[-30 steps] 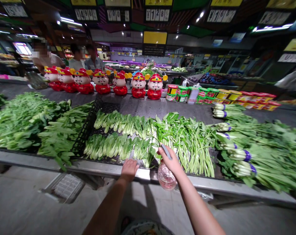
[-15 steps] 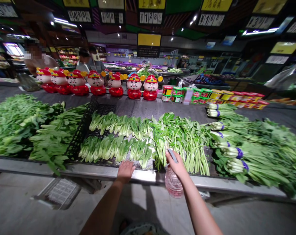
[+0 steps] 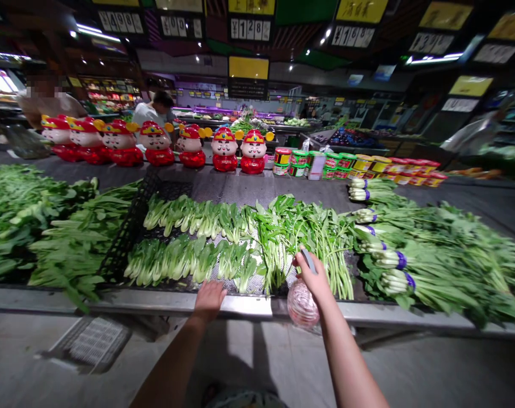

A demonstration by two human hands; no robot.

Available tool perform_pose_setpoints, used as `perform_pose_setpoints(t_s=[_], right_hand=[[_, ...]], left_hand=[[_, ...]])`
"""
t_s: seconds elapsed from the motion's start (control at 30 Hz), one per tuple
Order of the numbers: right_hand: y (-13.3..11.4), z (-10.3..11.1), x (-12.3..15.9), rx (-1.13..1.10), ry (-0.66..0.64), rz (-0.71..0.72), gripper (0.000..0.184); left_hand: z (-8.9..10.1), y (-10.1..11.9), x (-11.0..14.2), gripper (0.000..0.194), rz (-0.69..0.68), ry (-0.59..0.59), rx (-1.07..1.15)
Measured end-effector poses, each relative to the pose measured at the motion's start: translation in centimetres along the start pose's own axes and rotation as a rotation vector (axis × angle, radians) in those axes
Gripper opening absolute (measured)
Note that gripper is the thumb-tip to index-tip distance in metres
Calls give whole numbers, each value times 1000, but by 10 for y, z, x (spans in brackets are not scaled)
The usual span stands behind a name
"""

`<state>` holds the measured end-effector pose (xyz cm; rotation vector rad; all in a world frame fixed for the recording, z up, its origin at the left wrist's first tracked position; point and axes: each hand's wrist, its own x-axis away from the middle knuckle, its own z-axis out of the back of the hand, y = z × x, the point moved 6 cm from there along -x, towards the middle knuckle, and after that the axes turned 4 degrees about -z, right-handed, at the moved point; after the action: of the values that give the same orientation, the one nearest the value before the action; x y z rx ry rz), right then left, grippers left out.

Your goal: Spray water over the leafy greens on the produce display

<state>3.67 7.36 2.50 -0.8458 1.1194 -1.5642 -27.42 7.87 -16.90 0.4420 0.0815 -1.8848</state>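
Your right hand (image 3: 316, 279) has its fingers wrapped round the top of a clear, ribbed bottle (image 3: 302, 306), with a grey lever (image 3: 308, 260) showing above your grip. The bottle's round body hangs below that hand, on the near side, in front of the metal edge (image 3: 251, 306) of the counter. Its long axis looks close to upright, with the head at the far, upper end; you can't tell from here exactly where the nozzle points, since your fingers cover much of it.

From that grip, the long-stemmed greens (image 3: 340, 272) lie directly on the far side and a little to the right, their stems running from near to far. Your right hand is the nearer one to them. The near row of bok choy (image 3: 193, 260) lies to the left of the bottle, with the far row of bok choy (image 3: 202, 218) behind it.

Your left hand (image 3: 210, 297) grasps nothing that shows; its fingers are spread at the metal edge, just short of the near row, well apart from the bottle. Farther right of your right hand lie the purple-banded bunches (image 3: 393, 260).
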Motion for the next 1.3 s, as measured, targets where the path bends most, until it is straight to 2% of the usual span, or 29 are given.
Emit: perform_pose_setpoints(t_s=[0.3,0.53,0.77,1.03,1.17,1.3], right_hand=[[28,8,-5,157,57,2,39],[17,6,8,-10,-31,-74,40],[8,0,23,-4,-90,-66,46],[22,-16,33,135,-75,31,41],[32,-19,34,161,-68,25,44],[29,-20,38,117,-113,-21,41]], left_hand=[[0,-1,0,42,-15,11,1],[6,3,-2,42,3,-20,10],[3,2,-1,41,14,-41,7],[6,4,-3,43,10,-82,38],[9,5,-3,41,19,-79,36],[9,5,-4,42,28,-97,22]])
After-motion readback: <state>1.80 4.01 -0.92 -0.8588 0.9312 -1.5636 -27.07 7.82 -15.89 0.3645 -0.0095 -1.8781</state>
